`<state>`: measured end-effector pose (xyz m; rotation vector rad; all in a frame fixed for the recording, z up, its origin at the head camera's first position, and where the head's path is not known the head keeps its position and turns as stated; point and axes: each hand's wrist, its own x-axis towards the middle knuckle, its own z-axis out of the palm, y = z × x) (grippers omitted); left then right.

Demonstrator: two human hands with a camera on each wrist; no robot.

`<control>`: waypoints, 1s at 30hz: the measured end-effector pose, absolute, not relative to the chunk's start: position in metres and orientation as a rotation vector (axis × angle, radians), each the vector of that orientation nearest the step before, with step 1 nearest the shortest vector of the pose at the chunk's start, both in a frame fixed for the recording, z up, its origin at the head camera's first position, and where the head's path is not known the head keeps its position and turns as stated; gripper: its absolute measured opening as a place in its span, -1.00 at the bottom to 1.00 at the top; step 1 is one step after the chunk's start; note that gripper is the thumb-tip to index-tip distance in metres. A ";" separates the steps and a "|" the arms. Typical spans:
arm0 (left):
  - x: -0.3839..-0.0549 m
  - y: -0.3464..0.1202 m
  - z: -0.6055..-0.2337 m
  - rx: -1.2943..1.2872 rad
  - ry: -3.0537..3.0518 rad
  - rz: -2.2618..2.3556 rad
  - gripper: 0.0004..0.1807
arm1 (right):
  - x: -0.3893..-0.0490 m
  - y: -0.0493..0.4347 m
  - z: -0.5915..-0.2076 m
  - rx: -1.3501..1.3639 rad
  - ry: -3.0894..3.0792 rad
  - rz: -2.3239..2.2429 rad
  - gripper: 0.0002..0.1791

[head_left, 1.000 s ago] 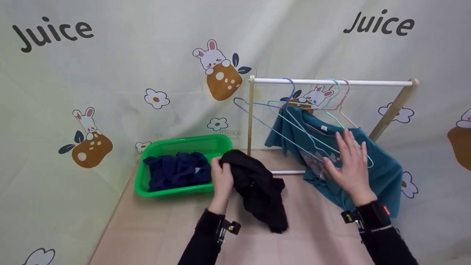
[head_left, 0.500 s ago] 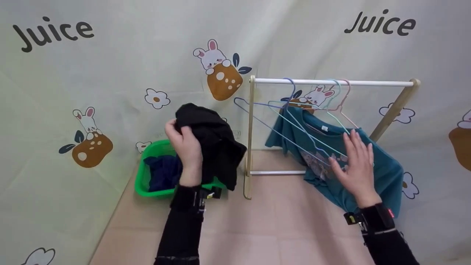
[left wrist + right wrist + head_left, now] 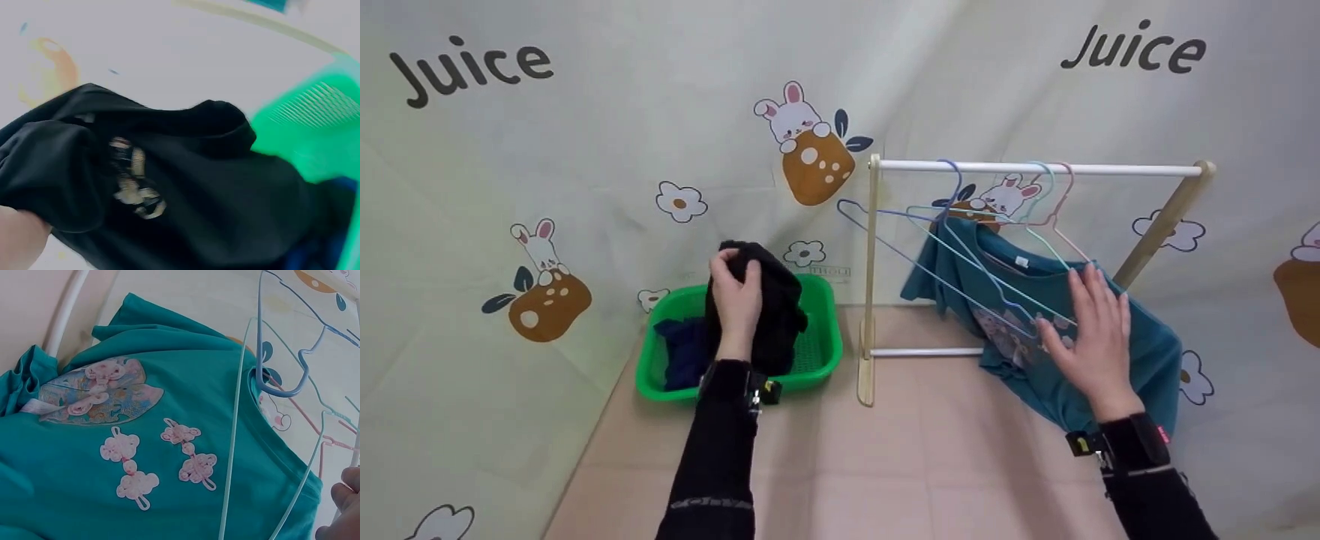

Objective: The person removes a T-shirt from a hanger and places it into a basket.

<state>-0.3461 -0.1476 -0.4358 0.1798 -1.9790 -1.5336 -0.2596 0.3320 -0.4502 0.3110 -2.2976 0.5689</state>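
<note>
My left hand (image 3: 737, 304) pinches a bunched black garment (image 3: 771, 319) by its upper part, over the green basket (image 3: 826, 360). Its lower folds hang down into the basket, beside a crumpled navy cloth (image 3: 682, 352). In the left wrist view the black garment (image 3: 214, 191) shows a small pale, gold-toned decoration. My right hand (image 3: 1099, 349) is held with straight fingers in front of a teal T-shirt (image 3: 1147, 352), close to the blue hanger (image 3: 919, 251) and the mint hanger (image 3: 986, 262); whether it touches them I cannot tell. Pink flower-knot prints mark the T-shirt (image 3: 180, 388) in the right wrist view.
A small rack with a white top rail (image 3: 1117, 169) and wooden legs stands at the back right. The teal T-shirt hangs there on a pink hanger (image 3: 1065, 199). Behind is a printed curtain (image 3: 645, 112); a pinkish tabletop (image 3: 877, 457) lies in front.
My left hand has carried the black garment leftward from in front of the rack, up, then down over the basket. My right hand has shifted slightly to the right.
</note>
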 end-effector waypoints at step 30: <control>-0.304 -0.158 -0.533 0.011 -2.824 -0.711 -0.04 | -0.280 0.342 -0.419 0.205 -2.423 0.549 -0.18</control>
